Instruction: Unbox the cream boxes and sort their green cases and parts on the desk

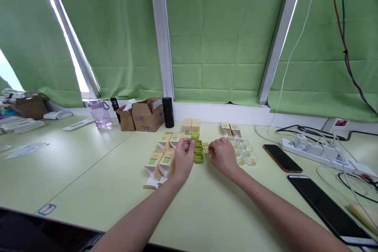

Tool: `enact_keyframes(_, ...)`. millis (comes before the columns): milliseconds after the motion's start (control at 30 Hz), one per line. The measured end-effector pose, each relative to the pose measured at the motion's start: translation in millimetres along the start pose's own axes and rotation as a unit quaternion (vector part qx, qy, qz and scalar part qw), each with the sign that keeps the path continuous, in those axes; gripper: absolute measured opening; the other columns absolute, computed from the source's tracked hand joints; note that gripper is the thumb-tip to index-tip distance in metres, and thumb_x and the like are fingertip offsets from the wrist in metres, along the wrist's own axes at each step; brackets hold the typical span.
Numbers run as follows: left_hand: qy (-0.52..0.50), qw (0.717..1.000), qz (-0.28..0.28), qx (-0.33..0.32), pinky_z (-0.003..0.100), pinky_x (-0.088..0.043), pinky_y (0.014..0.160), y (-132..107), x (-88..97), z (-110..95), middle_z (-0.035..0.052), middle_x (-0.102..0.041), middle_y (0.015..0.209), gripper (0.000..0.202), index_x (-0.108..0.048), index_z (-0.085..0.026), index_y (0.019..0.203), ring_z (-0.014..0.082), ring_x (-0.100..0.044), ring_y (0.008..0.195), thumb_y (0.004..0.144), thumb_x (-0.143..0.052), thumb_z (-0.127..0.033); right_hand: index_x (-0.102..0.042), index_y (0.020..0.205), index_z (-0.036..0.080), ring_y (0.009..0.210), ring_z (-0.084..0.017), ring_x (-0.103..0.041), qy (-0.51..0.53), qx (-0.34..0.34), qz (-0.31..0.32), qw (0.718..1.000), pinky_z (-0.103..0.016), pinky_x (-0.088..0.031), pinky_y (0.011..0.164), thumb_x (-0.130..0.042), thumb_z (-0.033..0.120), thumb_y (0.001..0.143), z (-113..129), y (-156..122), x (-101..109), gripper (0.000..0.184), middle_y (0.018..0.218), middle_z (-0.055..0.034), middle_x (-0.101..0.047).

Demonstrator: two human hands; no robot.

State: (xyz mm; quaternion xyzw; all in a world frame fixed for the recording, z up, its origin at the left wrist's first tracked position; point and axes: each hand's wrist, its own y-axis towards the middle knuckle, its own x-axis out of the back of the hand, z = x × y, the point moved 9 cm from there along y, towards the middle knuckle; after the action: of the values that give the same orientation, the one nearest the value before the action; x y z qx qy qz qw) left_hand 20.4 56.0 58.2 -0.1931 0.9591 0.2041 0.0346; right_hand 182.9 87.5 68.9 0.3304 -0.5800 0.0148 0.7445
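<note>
Small green square containers (199,158) stand in a row between my hands; the farthest one looks tilted. My left hand (183,158) is closed at their left side, thumb and fingers curled together, and what it pinches is hidden. To the right of the row lies a cluster of small yellow-patterned pieces (206,148). My right hand (223,156) is closed with its fingertips at these pieces; whatever is between them is too small to name. Clear plastic cups with yellow bits inside (252,159) sit right of my right hand. Cardboard boxes with green labels (152,162) lie left of my left hand.
More small boxes (191,125) stand at the back, with two open ones (231,130) to the right. A phone (282,158), a tablet (330,208) and a power strip (321,153) with cables lie right. Back left are a brown carton (147,116), black cylinder (168,112) and purple bottle (100,115).
</note>
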Motion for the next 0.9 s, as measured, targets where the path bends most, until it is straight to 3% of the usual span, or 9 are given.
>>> enact_keyframes(100, -0.136, 0.986, 0.055, 0.086, 0.026, -0.047, 0.067, -1.8, -13.4, 11.3, 0.0087, -0.076, 0.086, 0.038, -0.058, -0.018, 0.086, 0.0186, -0.069, 0.078, 0.080, -0.080, -0.048, -0.069, 0.090, 0.021, 0.086, -0.019, -0.060, 0.066, -0.002, 0.010, 0.998, -0.030, -0.032, 0.070, -0.055, 0.013, 0.092, 2.5, -27.1, 5.3, 0.016, 0.092, -0.0036, -0.073)
enact_keyframes(233, -0.256, 0.946, 0.113, 0.163, 0.026, -0.047, 0.067, -8.9, -29.2, 17.5, 0.0160, -0.080, 0.093, 0.034, -0.064, -0.014, 0.093, 0.0186, -0.071, 0.080, 0.080, -0.081, -0.041, -0.067, 0.090, 0.023, 0.080, -0.016, -0.064, 0.126, 0.012, 0.068, 0.990, -0.027, -0.028, 0.065, -0.058, 0.012, 0.088, 14.0, -62.2, -10.4, 0.014, 0.092, -0.0002, -0.074)
enact_keyframes(333, -0.291, 0.930, 0.119, 0.193, 0.027, -0.047, 0.066, -10.6, -31.8, 21.3, 0.0167, -0.080, 0.090, 0.028, -0.067, -0.013, 0.094, 0.0204, -0.073, 0.081, 0.083, -0.078, -0.036, -0.066, 0.092, 0.023, 0.080, -0.016, -0.066, 0.146, 0.025, 0.105, 0.983, -0.027, -0.027, 0.064, -0.058, 0.014, 0.090, 21.1, -73.3, -21.8, 0.012, 0.093, 0.0008, -0.075)
enact_keyframes(467, -0.275, 0.938, 0.113, 0.180, 0.033, -0.051, 0.068, -5.8, -27.1, 20.4, 0.0140, -0.079, 0.085, 0.023, -0.066, -0.016, 0.087, 0.0232, -0.073, 0.079, 0.085, -0.075, -0.037, -0.066, 0.092, 0.023, 0.084, -0.017, -0.067, 0.141, 0.029, 0.122, 0.982, -0.027, -0.029, 0.065, -0.057, 0.017, 0.091, 22.8, -72.8, -25.0, 0.011, 0.095, -0.0004, -0.075)
enact_keyframes(633, -0.147, 0.975, 0.119, 0.113, 0.038, -0.052, 0.066, 8.0, -15.9, 3.8, 0.0147, -0.078, 0.081, 0.035, -0.061, -0.019, 0.079, 0.0249, -0.072, 0.073, 0.082, -0.075, -0.050, -0.067, 0.096, 0.023, 0.089, -0.018, -0.069, 0.129, 0.043, 0.135, 0.981, -0.028, -0.032, 0.067, -0.055, 0.018, 0.093, 26.6, -72.6, -23.5, 0.013, 0.098, -0.0011, -0.075)
enact_keyframes(767, 0.027, 0.992, 0.123, 0.021, 0.034, -0.050, 0.066, 22.2, -4.0, -31.3, 0.0098, -0.077, 0.074, 0.037, -0.061, -0.020, 0.078, 0.0223, -0.070, 0.071, 0.080, -0.075, -0.053, -0.067, 0.099, 0.024, 0.090, -0.018, -0.069, 0.118, 0.040, 0.148, 0.981, -0.028, -0.033, 0.068, -0.055, 0.019, 0.094, 27.3, -73.0, -24.5, 0.014, 0.101, -0.0013, -0.075)
enact_keyframes(833, 0.167, 0.978, 0.111, -0.058, 0.033, -0.048, 0.066, 26.9, 2.6, -56.9, 0.0071, -0.076, 0.074, 0.029, -0.065, -0.021, 0.077, 0.0210, -0.067, 0.069, 0.085, -0.070, -0.048, -0.067, 0.099, 0.024, 0.090, -0.019, -0.068, 0.120, 0.039, 0.146, 0.981, -0.028, -0.033, 0.068, -0.054, 0.019, 0.095, 27.2, -72.7, -24.3, 0.015, 0.100, -0.0016, -0.075)
enact_keyframes(900, 0.325, 0.930, 0.112, -0.133, 0.034, -0.046, 0.071, 27.0, 3.8, -77.4, 0.0050, -0.077, 0.079, 0.019, -0.070, -0.023, 0.076, 0.0209, -0.065, 0.073, 0.088, -0.066, -0.037, -0.068, 0.099, 0.024, 0.090, -0.019, -0.068, 0.121, 0.039, 0.144, 0.981, -0.028, -0.033, 0.068, -0.053, 0.019, 0.095, 27.1, -72.5, -24.3, 0.016, 0.100, -0.0019, -0.075)
